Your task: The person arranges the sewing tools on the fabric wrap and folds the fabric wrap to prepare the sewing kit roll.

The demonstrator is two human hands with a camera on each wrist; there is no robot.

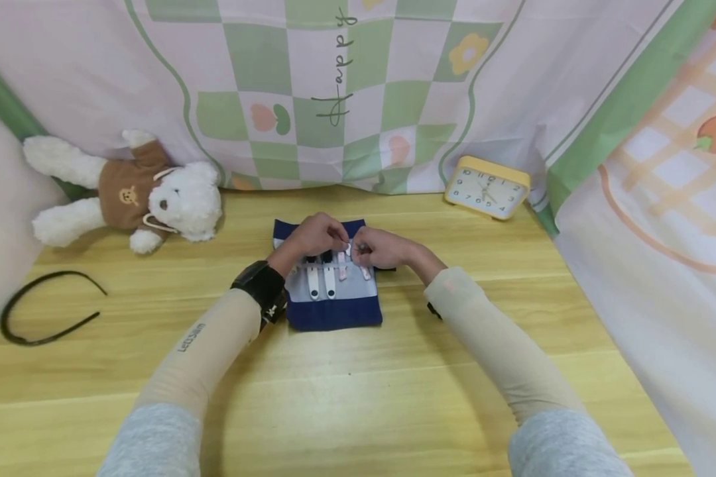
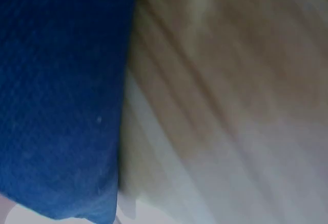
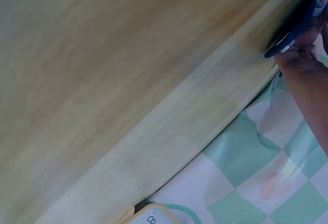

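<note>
A navy and light-grey fabric pouch (image 1: pixel 334 315) lies spread on the wooden table, with two white-handled tools (image 1: pixel 322 281) side by side in its pockets. Slim pink-and-white pieces (image 1: pixel 343 270) are tucked in to their right. My left hand (image 1: pixel 319 235) reaches over the upper part of the pouch, fingers bent, tips close to a small white piece (image 1: pixel 349 250); what it holds I cannot tell. From the other side my right hand (image 1: pixel 384 246) pinches that white piece with curled fingers. Navy fabric (image 2: pixel 61 90) fills one side of the left wrist view.
A white teddy bear in a brown top (image 1: pixel 132 189) lies at the back left, near a black headband (image 1: pixel 12 318). At the back right stands a yellow clock (image 1: pixel 489 189). A checkered curtain (image 1: pixel 334 99) hangs along the table's far edge.
</note>
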